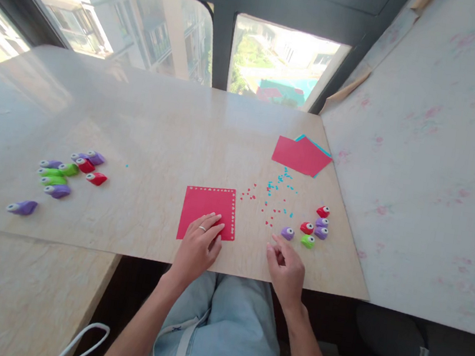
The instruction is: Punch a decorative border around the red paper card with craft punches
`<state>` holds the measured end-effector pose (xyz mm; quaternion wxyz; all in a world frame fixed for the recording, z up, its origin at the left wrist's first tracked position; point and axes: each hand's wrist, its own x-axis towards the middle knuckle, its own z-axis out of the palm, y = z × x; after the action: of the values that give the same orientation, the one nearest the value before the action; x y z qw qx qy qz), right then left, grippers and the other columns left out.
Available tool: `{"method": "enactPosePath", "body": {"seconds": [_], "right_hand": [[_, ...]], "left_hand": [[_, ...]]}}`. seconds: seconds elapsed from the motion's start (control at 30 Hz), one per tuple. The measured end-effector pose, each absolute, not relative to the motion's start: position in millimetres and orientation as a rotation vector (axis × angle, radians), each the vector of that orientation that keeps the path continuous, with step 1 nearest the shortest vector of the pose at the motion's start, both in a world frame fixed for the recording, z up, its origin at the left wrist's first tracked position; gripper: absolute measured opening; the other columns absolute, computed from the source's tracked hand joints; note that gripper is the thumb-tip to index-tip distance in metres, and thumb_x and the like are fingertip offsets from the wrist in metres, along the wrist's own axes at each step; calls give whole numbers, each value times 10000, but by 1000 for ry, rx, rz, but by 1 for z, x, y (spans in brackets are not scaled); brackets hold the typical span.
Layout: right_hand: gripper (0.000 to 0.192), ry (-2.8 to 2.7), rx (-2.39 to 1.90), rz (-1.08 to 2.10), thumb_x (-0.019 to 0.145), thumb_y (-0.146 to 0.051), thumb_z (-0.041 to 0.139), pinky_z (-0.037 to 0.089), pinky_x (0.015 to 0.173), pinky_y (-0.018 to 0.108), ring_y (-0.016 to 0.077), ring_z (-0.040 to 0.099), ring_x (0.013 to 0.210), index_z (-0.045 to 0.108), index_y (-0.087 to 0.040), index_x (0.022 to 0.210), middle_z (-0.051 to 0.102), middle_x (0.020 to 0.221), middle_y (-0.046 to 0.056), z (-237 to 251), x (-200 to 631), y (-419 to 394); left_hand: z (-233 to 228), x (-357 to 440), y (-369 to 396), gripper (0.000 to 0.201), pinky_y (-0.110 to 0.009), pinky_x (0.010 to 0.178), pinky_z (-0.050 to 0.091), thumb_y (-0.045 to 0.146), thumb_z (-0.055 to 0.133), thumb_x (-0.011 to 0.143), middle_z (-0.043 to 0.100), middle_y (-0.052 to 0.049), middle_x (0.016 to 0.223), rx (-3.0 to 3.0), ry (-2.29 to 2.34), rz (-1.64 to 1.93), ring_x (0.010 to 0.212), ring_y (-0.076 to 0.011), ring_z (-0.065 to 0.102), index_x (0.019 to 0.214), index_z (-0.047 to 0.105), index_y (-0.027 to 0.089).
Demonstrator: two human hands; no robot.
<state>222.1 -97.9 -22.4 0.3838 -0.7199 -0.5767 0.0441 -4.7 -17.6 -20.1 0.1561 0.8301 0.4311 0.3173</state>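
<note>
While the left hand [200, 242] is lying flat with fingers spread on one red punched paper square [209, 213] at the table's near edge, the right hand [285, 267] is hovering loosely curled, holding nothing, beside five small punches [311, 229]. Farther off, nine more punches [61, 175] are lying at the left and one paper stack [301, 154] at the right.

Left hand [198, 248] flat; right hand [285, 268] loosely curled.

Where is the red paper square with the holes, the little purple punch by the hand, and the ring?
Red paper square with punched edges [206, 209]: head view, bare middle.
Small purple punch [287, 232]: head view, top.
Silver ring [202, 228]: head view, on left hand finger.
</note>
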Motion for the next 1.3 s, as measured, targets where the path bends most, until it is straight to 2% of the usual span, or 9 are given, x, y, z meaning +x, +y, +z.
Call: {"method": "enactPosePath", "body": {"seconds": [0.37,0.6,0.7,0.83,0.93,1.07,1.17,1.3], "right_hand": [[230,-1622,-1782,54,962,-278,530,482,701,326,187,629,695,731,-167,979,712,773,62,-21,216,-96],[217,-1661,-1760,52,965,-269,538,456,697,320,182,604,690,728,-167,941,698,764,54,-23,216,-96],[230,-1660,-1778,51,967,-276,524,459,701,326,185,605,696,729,-175,936,701,772,58,-24,216,-96],[240,-1659,-1785,24,969,-278,513,465,700,333,189,612,695,728,-173,941,702,769,60,-24,215,-96],[252,-1652,-1802,21,971,-286,503,470,703,335,191,619,703,729,-180,938,705,773,64,-24,214,-95],[249,-1652,-1806,8,970,-285,507,469,697,330,191,618,696,729,-182,929,703,765,62,-24,214,-95],[234,-1661,-1796,-16,972,-271,513,464,695,328,192,613,691,723,-180,928,697,764,58,-25,213,-95],[224,-1678,-1776,-25,972,-267,519,463,692,328,195,613,696,718,-174,927,696,766,59,-27,214,-95]], "left_hand": [[-21,-1,-26,263,-528,1041,491,143,533,898,644,-121,1285,2280,1287,942,1243,-289,565,1117,674,180],[2,-19,-2,272,-459,1064,481,188,507,942,665,-92,1247,2174,1165,1089,1258,-231,563,1170,655,212],[9,-32,29,325,-483,1091,444,228,515,936,627,-109,1314,2276,1197,909,1288,-251,539,1244,617,214],[7,-43,68,427,-532,1058,436,296,640,865,582,-196,1344,2369,1424,582,1290,-344,515,1261,589,147],[9,-43,82,434,-504,1004,461,331,706,815,616,-193,1261,2424,1480,459,1197,-355,563,1199,611,153],[21,-40,86,358,-359,835,502,322,701,803,664,-130,1072,2307,1520,315,992,-276,643,1122,631,177],[29,-38,85,305,-287,693,458,309,682,803,698,-86,942,2116,1562,241,856,-233,659,1079,627,190],[28,-43,80,133,-259,613,385,315,608,845,701,-56,815,1950,1622,330,734,-196,636,861,639,187]]}}
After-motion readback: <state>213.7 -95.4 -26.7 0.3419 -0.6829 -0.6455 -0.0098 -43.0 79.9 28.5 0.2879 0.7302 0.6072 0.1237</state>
